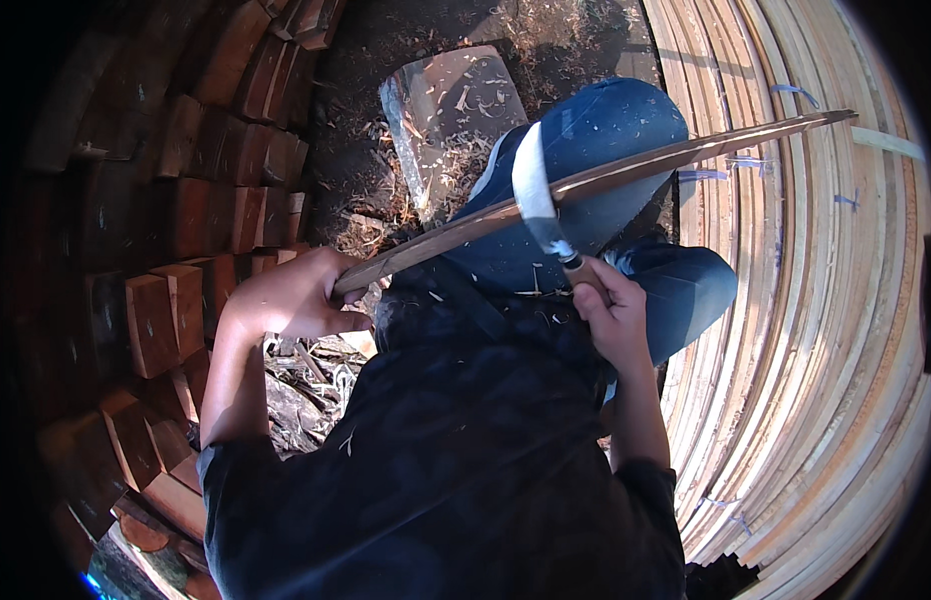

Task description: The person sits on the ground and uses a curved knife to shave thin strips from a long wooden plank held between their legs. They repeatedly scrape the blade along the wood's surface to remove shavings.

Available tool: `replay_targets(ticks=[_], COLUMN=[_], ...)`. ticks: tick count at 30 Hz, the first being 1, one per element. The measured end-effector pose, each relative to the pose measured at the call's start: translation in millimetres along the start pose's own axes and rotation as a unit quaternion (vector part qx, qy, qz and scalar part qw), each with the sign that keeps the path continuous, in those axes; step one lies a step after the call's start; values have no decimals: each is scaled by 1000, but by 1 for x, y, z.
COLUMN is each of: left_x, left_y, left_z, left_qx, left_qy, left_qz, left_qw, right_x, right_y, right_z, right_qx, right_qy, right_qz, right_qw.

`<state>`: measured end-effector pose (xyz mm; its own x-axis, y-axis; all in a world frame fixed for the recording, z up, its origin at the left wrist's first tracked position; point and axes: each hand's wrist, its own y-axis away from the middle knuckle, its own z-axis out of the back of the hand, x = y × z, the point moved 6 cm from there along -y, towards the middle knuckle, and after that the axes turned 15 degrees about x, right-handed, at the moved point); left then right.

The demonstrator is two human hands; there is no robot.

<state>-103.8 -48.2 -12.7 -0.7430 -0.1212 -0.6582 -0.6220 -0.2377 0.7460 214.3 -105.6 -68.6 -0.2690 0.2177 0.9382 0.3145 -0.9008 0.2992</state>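
Note:
A long, narrow wooden strip (436, 240) slants across my lap, rising toward the far right over my jeans-clad legs. Its near left end sits in the grip of my left hand (296, 292), fingers wrapped around it. My right hand (616, 310) is closed on the wooden handle of a knife (533, 180) with a broad, curved blade. The blade stands across the strip near its middle and appears to touch it. Pale shavings (556, 290) speckle my jeans and dark shirt.
Stacked reddish-brown timber blocks (151, 320) rise close on my left. On my right lies a large pile of long pale boards (726, 400) with blue marks. Ahead, a flat wooden slab (456, 95) rests on shaving-strewn ground.

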Motion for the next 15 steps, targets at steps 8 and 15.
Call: replay_targets(ticks=[8, 15], left_x=[6, 1], left_y=[3, -3], left_z=[4, 3], left_qx=[4, 34], left_qy=[12, 59], left_qz=[64, 30], left_qw=[998, 997], right_x=[14, 7], right_y=[-2, -1], right_z=[-2, 13], right_qx=[39, -79], right_qy=[18, -93], right_qz=[15, 26], right_qw=[999, 992])
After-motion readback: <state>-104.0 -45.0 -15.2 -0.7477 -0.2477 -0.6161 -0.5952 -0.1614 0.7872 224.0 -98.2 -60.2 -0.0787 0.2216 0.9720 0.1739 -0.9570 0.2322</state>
